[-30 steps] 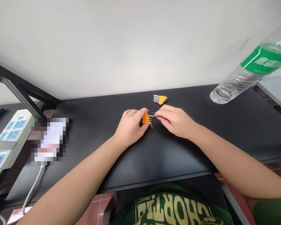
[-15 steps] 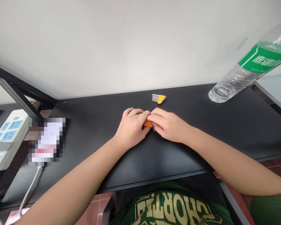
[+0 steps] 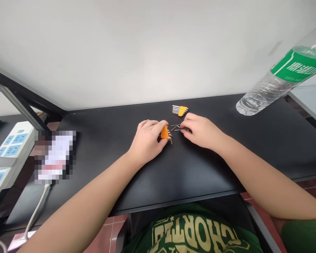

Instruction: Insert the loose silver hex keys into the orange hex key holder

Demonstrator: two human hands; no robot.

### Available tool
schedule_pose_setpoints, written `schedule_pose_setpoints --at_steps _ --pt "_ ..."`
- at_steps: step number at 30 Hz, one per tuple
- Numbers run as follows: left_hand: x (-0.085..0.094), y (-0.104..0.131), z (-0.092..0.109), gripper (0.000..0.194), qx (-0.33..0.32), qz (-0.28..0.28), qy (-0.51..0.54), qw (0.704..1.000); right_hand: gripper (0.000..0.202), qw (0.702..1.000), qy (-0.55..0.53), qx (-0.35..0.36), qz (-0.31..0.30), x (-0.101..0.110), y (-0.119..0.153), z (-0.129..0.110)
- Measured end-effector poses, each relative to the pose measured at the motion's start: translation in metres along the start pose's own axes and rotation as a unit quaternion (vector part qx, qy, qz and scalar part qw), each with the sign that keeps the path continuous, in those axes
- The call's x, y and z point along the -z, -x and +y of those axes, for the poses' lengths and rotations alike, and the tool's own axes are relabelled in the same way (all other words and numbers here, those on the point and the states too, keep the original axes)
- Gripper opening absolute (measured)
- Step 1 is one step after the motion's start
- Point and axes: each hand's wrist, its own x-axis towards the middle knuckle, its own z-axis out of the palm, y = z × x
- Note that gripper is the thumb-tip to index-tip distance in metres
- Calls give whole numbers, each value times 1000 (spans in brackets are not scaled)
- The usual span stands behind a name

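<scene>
My left hand (image 3: 149,140) pinches the partly hidden orange holder (image 3: 164,132), but I can't tell whether my right hand (image 3: 200,130) grips the metal rods (image 3: 177,130).

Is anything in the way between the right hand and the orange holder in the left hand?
Yes: thin metal sticks are in the gap between the right hand and the orange holder that the left hand holds. Nothing else shows there; the bottle is well off to the right.
</scene>
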Motion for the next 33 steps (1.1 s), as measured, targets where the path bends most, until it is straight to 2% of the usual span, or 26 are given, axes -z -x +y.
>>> schedule_pose_setpoints --at_steps 4,7,10,12,15,19,25,33 --pt "-1 -1 -4 41 7 -3 7 1000 11 994 62 -40 -81 4 -1 -1" --pt "-2 0 -6 43 8 -9 6 1000 11 989 55 -72 -114 4 -1 -6" --pt "-3 0 -6 45 5 -16 1 1000 13 988 22 -74 -130 7 0 -11" --pt "-3 0 -6 46 3 -20 -1 1000 12 993 -20 -55 -106 9 2 -13" --pt "-3 0 -4 46 1 -24 -4 1000 11 995 -92 -10 -37 9 3 -15" --pt "-3 0 -3 46 -6 -29 -9 1000 10 993 -112 39 26 3 3 -16" --pt "-3 -1 -2 42 -13 -36 -17 999 13 993 -88 71 46 -1 5 -15" --pt "-1 1 2 41 -26 -32 -50 998 28 991 54 110 60 5 11 -25"
